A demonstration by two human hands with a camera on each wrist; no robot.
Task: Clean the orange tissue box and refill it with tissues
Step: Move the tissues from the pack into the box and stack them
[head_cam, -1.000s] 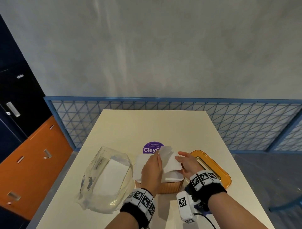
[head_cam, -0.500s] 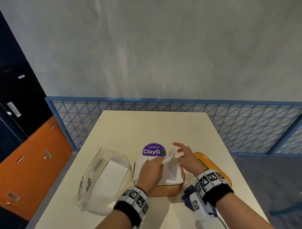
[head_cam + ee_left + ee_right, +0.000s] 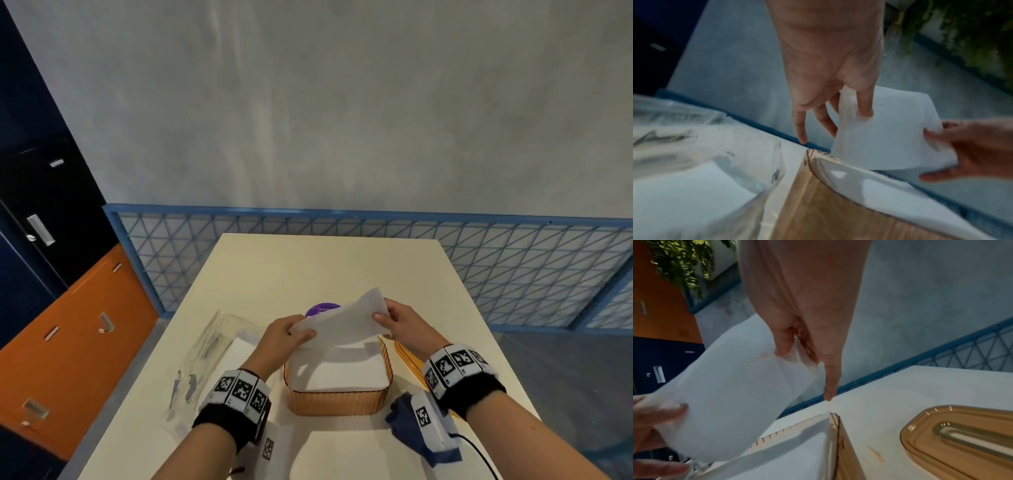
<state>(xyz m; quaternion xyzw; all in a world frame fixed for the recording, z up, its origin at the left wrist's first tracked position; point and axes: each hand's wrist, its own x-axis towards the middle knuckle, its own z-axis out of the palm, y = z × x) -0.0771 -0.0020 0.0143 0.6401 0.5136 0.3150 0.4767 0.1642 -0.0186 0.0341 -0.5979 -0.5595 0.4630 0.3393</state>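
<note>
on the cream tabletop (image 3: 308, 267) sits the orange tissue box (image 3: 337, 399), filled with white tissues. above it, left hand (image 3: 282, 337) and right hand (image 3: 407, 325) each pinch the top tissue (image 3: 339, 320), grip closed on its ends.

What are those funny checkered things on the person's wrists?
Each bare forearm wears a black fuzzy wristband ringed with white tiles printed with black square codes. A white camera block hangs under the right wrist, trailing a black cable. No sleeves, no gloves.
</note>
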